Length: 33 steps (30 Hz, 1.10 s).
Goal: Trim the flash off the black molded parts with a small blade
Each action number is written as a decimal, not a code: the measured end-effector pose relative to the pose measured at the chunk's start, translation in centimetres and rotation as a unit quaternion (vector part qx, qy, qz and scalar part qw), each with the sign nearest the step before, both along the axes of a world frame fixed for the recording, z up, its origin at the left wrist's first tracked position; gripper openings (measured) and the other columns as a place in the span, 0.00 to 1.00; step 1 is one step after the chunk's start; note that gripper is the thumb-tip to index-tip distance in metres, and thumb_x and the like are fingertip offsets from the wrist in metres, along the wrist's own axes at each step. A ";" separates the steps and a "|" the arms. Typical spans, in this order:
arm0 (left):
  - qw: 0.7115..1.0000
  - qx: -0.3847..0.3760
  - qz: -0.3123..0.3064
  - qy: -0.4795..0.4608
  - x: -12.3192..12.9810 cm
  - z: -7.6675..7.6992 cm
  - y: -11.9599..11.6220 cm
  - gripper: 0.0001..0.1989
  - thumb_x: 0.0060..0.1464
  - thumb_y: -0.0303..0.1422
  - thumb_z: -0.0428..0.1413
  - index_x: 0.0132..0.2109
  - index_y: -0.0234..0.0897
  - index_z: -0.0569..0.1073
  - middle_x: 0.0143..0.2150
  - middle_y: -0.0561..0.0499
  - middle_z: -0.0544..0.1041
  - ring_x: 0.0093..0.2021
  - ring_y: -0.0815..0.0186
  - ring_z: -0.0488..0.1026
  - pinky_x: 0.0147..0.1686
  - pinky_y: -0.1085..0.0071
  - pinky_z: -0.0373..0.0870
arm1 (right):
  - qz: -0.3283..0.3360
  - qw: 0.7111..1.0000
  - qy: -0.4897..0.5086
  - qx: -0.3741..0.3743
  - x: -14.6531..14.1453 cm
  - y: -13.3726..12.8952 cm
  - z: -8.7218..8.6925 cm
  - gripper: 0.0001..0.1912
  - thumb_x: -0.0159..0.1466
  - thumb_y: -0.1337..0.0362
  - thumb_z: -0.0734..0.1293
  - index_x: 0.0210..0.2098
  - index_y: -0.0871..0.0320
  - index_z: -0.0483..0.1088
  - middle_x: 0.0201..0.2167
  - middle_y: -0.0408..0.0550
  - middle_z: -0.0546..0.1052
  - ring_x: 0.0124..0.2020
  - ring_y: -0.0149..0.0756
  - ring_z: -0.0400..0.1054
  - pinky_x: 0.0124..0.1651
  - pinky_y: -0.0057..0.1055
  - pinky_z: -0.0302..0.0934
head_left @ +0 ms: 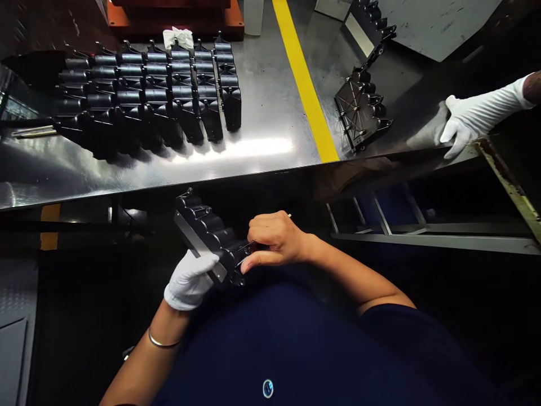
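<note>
My left hand (191,279), in a white glove, grips the lower end of a black ribbed part (213,234) with a flat metal-grey face. The part is held tilted in front of the metal table's edge. My bare right hand (273,239) is closed at the part's right end, its fingers curled around a thin tool, of which only a pale tip (289,215) and a thin dark length toward the part show. The rest of the tool is hidden in the fingers.
Several rows of black ribbed parts (147,90) stand on the metal table (262,129), with a white cloth (178,38) on top. Right of a yellow stripe (305,79) are two more parts (359,110). Another person's gloved hand (469,121) is at the right edge.
</note>
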<state>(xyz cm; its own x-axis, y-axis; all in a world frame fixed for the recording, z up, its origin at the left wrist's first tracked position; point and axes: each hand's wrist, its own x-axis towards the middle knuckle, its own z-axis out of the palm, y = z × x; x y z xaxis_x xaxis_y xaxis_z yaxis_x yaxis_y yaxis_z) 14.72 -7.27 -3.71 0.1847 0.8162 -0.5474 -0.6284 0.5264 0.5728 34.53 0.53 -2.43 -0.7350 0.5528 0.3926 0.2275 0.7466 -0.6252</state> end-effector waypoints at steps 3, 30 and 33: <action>0.999 -0.020 0.044 -0.011 0.7 0.2 0.1 0.25 0.41 0.26 0.66 0.50 0.40 0.77 0.34 0.52 0.83 0.34 0.63 0.80 0.39 0.71 0.77 | -0.032 0.998 -0.001 0.046 0.1 0.3 -0.5 0.31 0.64 0.40 0.59 0.17 0.58 0.59 0.17 0.40 0.60 0.21 0.26 0.53 0.25 0.28 0.42; 0.952 -0.252 0.108 -0.135 1.4 1.8 0.9 0.19 0.65 0.25 0.44 0.36 0.38 0.79 0.29 0.54 0.83 0.30 0.72 0.81 0.37 0.83 0.76 | 0.051 0.994 -0.091 0.018 1.6 4.2 1.2 0.24 0.69 0.54 0.59 0.22 0.59 0.70 0.18 0.42 0.66 0.21 0.26 0.58 0.26 0.28 0.45; 0.950 -0.259 0.109 -0.135 1.5 1.6 0.6 0.20 0.66 0.25 0.42 0.38 0.37 0.79 0.29 0.52 0.83 0.32 0.71 0.81 0.39 0.81 0.77 | 0.087 0.989 -0.080 -0.088 2.1 4.5 1.1 0.23 0.68 0.54 0.60 0.22 0.59 0.72 0.19 0.43 0.70 0.21 0.25 0.60 0.27 0.26 0.48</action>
<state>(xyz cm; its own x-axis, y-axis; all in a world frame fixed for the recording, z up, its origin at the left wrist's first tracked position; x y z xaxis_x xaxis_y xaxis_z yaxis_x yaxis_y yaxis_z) 16.20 -6.67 -2.08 0.2334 0.4854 -0.8425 -0.8418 0.5346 0.0748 36.58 5.05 -1.33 -0.8702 0.4617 0.1721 0.2122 0.6663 -0.7149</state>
